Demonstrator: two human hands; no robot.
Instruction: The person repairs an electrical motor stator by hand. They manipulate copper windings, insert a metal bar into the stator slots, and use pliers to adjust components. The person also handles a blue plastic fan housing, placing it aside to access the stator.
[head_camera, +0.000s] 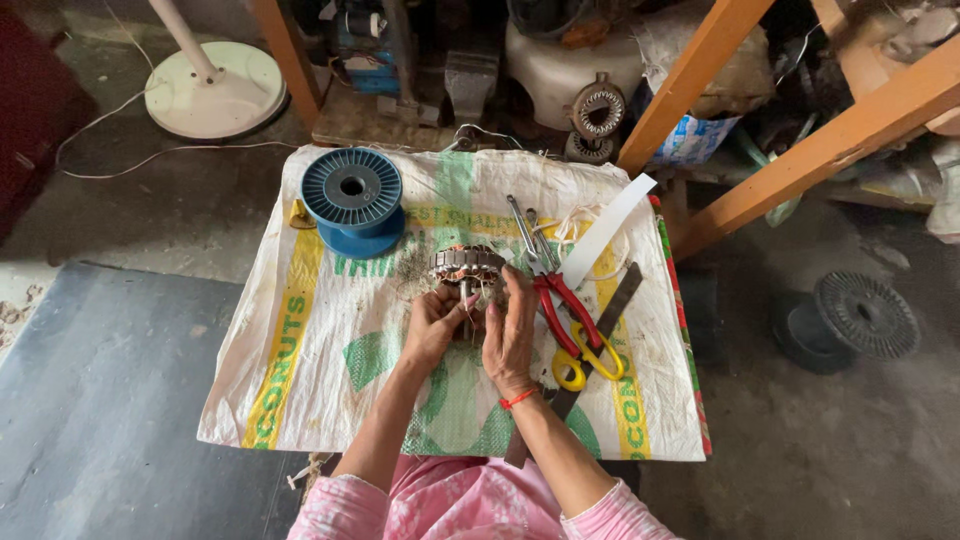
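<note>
stator (466, 265) centre frame: likely heavy, stiff, fine wires fragile, best held by core | left hand (432, 325) grip pinching stator | right hand (510, 335) fingers pressed on it | scissors (585, 345) right

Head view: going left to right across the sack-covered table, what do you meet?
Blue spool → left hand → right hand, both on the motor stator → red-handled pliers → yellow scissors.
</note>
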